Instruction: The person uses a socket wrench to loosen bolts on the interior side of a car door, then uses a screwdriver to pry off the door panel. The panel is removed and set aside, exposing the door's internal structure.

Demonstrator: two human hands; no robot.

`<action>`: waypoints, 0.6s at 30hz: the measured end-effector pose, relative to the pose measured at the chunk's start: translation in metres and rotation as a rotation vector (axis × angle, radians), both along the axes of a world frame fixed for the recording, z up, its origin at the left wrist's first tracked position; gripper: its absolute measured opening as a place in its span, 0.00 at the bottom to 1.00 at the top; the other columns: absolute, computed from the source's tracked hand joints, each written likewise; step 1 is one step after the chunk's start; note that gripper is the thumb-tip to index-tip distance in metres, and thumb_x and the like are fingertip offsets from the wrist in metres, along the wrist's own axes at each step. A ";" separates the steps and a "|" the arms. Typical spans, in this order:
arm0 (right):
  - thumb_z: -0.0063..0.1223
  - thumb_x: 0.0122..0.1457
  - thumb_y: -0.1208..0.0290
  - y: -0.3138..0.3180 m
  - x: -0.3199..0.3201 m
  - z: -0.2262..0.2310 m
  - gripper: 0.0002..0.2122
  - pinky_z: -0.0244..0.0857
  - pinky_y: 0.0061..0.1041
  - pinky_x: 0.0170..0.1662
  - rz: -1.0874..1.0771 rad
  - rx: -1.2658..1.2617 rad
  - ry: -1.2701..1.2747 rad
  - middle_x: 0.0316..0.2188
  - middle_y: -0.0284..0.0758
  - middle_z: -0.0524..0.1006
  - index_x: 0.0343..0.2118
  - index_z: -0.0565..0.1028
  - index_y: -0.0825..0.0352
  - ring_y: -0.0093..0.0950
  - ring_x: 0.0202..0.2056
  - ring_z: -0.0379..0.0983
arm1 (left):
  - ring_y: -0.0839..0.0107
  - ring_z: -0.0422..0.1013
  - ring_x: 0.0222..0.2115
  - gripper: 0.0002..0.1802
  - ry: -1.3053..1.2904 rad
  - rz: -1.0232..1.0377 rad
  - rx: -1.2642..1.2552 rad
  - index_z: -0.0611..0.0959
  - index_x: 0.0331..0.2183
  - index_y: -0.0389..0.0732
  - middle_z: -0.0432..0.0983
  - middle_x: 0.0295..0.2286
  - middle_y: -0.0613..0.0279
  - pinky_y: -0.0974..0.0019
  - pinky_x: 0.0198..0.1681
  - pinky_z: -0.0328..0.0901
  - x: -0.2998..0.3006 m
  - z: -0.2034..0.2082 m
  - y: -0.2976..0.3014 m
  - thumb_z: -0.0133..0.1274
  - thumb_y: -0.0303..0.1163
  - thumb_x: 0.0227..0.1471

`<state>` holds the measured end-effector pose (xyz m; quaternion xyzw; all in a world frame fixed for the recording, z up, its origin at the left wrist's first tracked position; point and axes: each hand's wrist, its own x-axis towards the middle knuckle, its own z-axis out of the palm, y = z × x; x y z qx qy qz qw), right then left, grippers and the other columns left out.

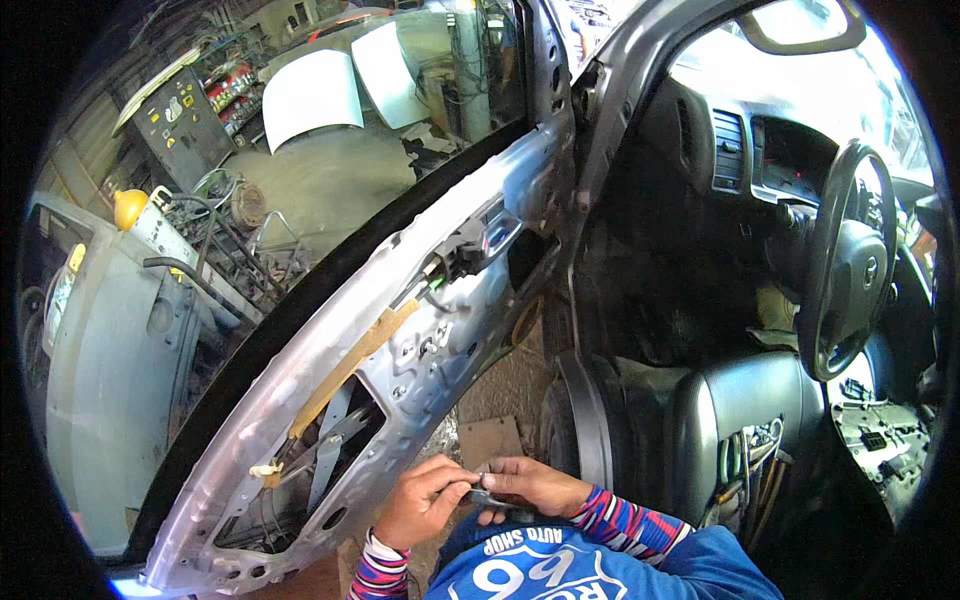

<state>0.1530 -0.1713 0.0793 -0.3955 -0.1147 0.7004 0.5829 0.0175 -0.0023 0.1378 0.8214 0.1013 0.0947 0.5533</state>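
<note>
Close to my body, my left hand (428,500) and my right hand (535,486) meet with fingertips nearly touching. Both are closed around a small grey metal piece (488,499), partly hidden by the fingers, so its exact kind does not show. Just left of them stands the opened car door (400,385), its inner metal bare and its trim off. Through a large hole in the door's lower part, the window regulator arm (333,440) can be seen. A strip of brown tape (365,355) runs along the panel above that hole.
To the right is the driver's seat (750,385) with several hand tools (750,470) on it, and the steering wheel (850,260) beyond. A detached door (120,370) stands at far left. White panels (312,100) and a dark cabinet (180,130) are farther back.
</note>
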 end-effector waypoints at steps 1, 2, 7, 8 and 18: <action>0.49 0.70 0.60 0.002 0.001 0.003 0.14 0.67 0.20 0.30 0.010 0.015 -0.050 0.31 0.33 0.77 0.45 0.73 0.68 0.20 0.27 0.74 | 0.63 0.76 0.31 0.04 -0.012 -0.024 0.013 0.85 0.33 0.34 0.78 0.29 0.54 0.64 0.34 0.68 0.001 0.004 0.004 0.60 0.23 0.52; 0.50 0.70 0.60 0.004 0.001 0.005 0.13 0.67 0.20 0.30 0.018 0.028 -0.097 0.30 0.31 0.76 0.45 0.73 0.67 0.20 0.27 0.73 | 0.63 0.76 0.30 0.05 -0.021 -0.049 0.026 0.85 0.33 0.34 0.79 0.29 0.54 0.65 0.34 0.69 0.002 0.008 0.008 0.61 0.24 0.52; 0.52 0.69 0.62 0.004 -0.006 0.020 0.12 0.64 0.16 0.26 -0.001 0.114 -0.030 0.28 0.25 0.72 0.44 0.74 0.67 0.15 0.24 0.68 | 0.69 0.75 0.27 0.05 0.108 -0.212 -0.096 0.85 0.32 0.34 0.79 0.28 0.58 0.68 0.31 0.68 0.006 0.025 0.027 0.64 0.25 0.51; 0.50 0.70 0.62 0.003 -0.008 0.022 0.12 0.61 0.15 0.24 0.008 0.142 -0.049 0.28 0.25 0.74 0.46 0.74 0.66 0.12 0.23 0.66 | 0.71 0.75 0.27 0.06 0.092 -0.272 -0.115 0.85 0.33 0.34 0.79 0.28 0.59 0.68 0.31 0.68 0.007 0.028 0.030 0.64 0.25 0.51; 0.50 0.69 0.58 0.005 -0.011 0.035 0.16 0.57 0.15 0.23 0.114 0.250 0.070 0.30 0.30 0.79 0.43 0.75 0.70 0.13 0.20 0.65 | 0.70 0.76 0.28 0.09 0.222 -0.481 -0.023 0.82 0.35 0.34 0.79 0.28 0.57 0.67 0.31 0.71 0.012 0.058 0.037 0.62 0.28 0.53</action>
